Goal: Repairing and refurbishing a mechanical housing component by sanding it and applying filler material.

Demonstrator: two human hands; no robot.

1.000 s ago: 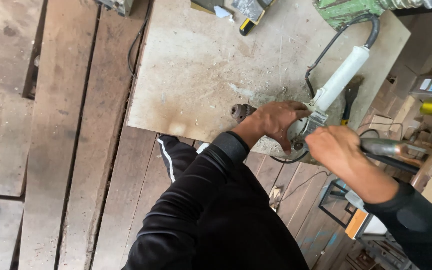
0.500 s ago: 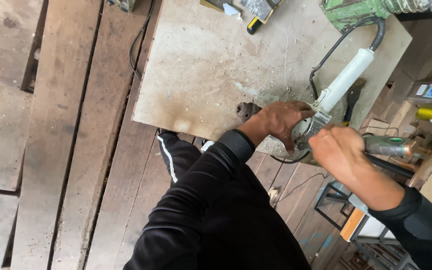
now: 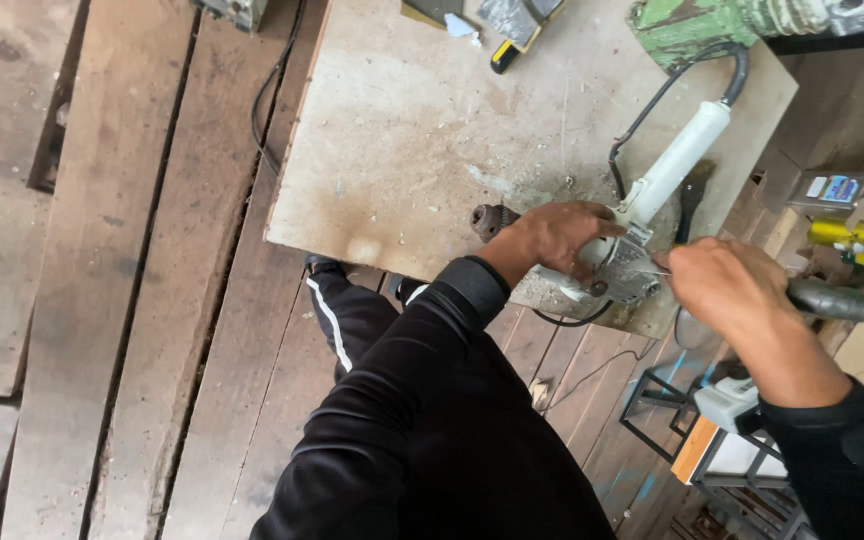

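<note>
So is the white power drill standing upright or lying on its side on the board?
Lying on its side. The power drill rests flat on the board, chuck toward the left hand, white handle pointing away.

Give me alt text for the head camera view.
A person's left hand steadies a white power drill lying on a dusty workbench, while the right hand works a dark-handled tool against the drill's metal housing.

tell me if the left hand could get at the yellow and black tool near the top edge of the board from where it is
Probably yes. The left hand rests on the white power tool, and the bare board between it and the yellow and black tool looks unobstructed, though it would have to let go first.
</note>
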